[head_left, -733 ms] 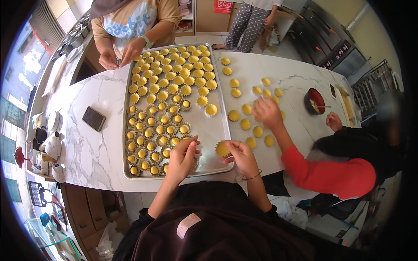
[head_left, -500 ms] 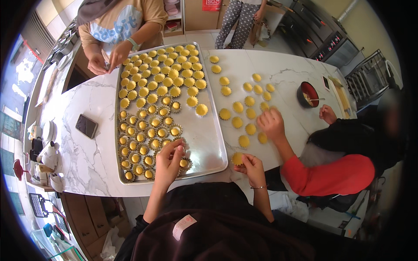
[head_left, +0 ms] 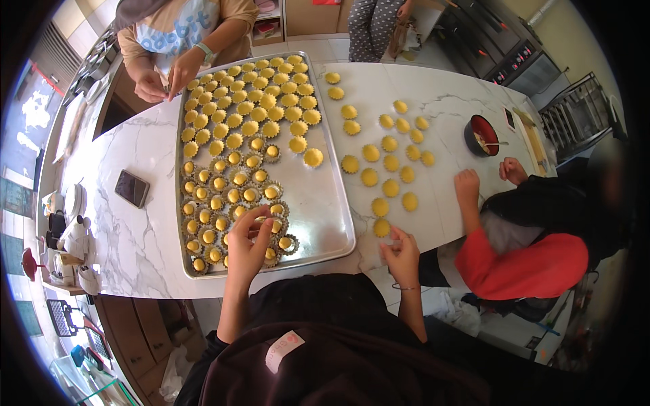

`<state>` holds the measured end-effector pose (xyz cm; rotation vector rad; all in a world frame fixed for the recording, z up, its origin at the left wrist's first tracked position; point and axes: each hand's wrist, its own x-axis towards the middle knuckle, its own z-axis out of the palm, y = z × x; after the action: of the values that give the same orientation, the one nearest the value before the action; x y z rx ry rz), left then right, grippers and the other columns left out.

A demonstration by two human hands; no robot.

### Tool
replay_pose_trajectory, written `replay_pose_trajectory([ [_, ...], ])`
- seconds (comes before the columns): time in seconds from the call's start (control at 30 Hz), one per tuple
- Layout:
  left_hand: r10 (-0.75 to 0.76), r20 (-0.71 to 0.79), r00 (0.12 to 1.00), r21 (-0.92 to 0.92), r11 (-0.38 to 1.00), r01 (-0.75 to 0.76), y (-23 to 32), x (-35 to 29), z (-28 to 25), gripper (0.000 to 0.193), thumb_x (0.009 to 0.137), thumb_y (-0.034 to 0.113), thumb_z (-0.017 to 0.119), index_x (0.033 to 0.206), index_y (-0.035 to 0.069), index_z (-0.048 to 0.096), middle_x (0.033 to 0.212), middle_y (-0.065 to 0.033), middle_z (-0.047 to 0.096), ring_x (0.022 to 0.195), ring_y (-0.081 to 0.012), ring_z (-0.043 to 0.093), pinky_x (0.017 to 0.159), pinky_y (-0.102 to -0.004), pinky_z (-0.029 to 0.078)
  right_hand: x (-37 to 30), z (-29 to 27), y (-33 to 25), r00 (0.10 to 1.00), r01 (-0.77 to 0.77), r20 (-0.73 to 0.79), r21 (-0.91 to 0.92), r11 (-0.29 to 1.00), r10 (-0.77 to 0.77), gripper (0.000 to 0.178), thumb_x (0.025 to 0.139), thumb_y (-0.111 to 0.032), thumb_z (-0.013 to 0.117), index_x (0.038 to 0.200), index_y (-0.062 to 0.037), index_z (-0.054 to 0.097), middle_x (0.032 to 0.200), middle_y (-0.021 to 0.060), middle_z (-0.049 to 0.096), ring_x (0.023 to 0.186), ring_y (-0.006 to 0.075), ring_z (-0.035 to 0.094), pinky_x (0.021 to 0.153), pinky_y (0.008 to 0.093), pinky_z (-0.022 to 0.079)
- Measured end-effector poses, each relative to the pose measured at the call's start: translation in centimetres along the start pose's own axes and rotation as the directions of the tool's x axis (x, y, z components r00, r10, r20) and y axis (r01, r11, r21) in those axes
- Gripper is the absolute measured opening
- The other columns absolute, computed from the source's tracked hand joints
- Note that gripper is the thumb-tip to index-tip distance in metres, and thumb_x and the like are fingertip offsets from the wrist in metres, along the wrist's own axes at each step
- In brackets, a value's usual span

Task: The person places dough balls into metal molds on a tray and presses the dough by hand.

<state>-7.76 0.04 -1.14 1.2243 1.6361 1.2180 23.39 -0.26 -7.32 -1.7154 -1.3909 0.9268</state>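
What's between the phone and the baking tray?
Head view: only bare marble counter between the phone and the baking tray; nothing lies there.

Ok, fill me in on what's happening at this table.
Three people work around a marble table with a metal tray nearly filled with small yellow tarts. The wearer's left hand is over the near rows, fingers at a tart. The right hand rests at the table edge beside loose tarts. Someone opposite works the far corner; a red-sleeved person reaches in from the right, near a red bowl.
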Motion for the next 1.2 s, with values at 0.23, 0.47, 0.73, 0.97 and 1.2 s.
replay_pose_trajectory([
  [0.23, -0.022, -0.104, 0.994, 0.088, 0.996, 0.032, -1.1, -1.0, -2.0, 0.023, 0.087, 0.009, 0.061, 0.107, -0.003, 0.062, 0.103, -0.0118, 0.062, 0.078, -0.0164, 0.063, 0.067, -0.0261, 0.052, 0.6, 3.6, -6.7, 0.912, 0.28, 0.297, 0.058, 0.958, -0.284, 0.026, 0.078, -0.004, 0.067, 0.103, 0.0005, 0.063, 0.086, 0.0097, 0.06, 0.061, 0.0166, 0.059, 0.059, 0.0269, 0.05],
  [0.47, -0.011, -0.196, 0.981, 0.142, 0.989, 0.039, -1.2, -2.3, -3.7, 0.023, 0.087, 0.007, 0.061, 0.108, -0.003, 0.061, 0.101, -0.0113, 0.061, 0.077, -0.0161, 0.063, 0.067, -0.027, 0.053, 2.2, 13.6, -10.7, 0.667, 0.656, 0.442, 0.032, 0.754, -0.599, 0.055, 0.072, -0.015, 0.074, 0.12, -0.0003, 0.054, 0.108, 0.012, 0.053, 0.097, 0.03, 0.053, 0.085, 0.0365, 0.045],
  [0.73, -0.032, -0.266, 0.963, 0.104, 0.993, 0.062, -1.6, -3.9, -4.1, 0.024, 0.086, 0.006, 0.062, 0.107, -0.003, 0.062, 0.102, -0.0109, 0.06, 0.075, -0.0134, 0.061, 0.065, -0.0251, 0.052, 1.9, 13.9, -10.4, 0.653, 0.701, 0.449, -0.056, 0.711, -0.609, 0.057, 0.071, -0.009, 0.071, 0.124, -0.0027, 0.05, 0.105, 0.0132, 0.052, 0.096, 0.0311, 0.052, 0.085, 0.0385, 0.045],
  [0.97, -0.153, -0.001, 0.988, -0.176, 0.973, 0.151, 0.3, -7.6, -2.0, 0.027, 0.089, 0.009, 0.06, 0.113, -0.003, 0.058, 0.1, -0.0086, 0.063, 0.079, -0.0124, 0.062, 0.067, -0.0233, 0.049, -2.5, 6.7, -14.1, 0.649, 0.593, 0.452, 0.204, 0.779, -0.612, 0.066, 0.068, -0.007, 0.073, 0.128, -0.0066, 0.046, 0.106, 0.0136, 0.055, 0.099, 0.0312, 0.055, 0.086, 0.0377, 0.046],
  [1.2, -0.323, 0.162, 0.932, -0.415, 0.835, 0.362, 1.1, -10.4, -0.1, 0.037, 0.091, 0.012, 0.06, 0.12, -0.009, 0.05, 0.102, -0.0117, 0.063, 0.087, -0.0136, 0.064, 0.076, -0.0243, 0.052, -3.8, 7.0, -14.1, 0.622, 0.548, 0.532, 0.229, 0.805, -0.575, 0.066, 0.069, -0.008, 0.074, 0.129, -0.0068, 0.046, 0.111, 0.0135, 0.055, 0.101, 0.0315, 0.055, 0.088, 0.0383, 0.046],
])
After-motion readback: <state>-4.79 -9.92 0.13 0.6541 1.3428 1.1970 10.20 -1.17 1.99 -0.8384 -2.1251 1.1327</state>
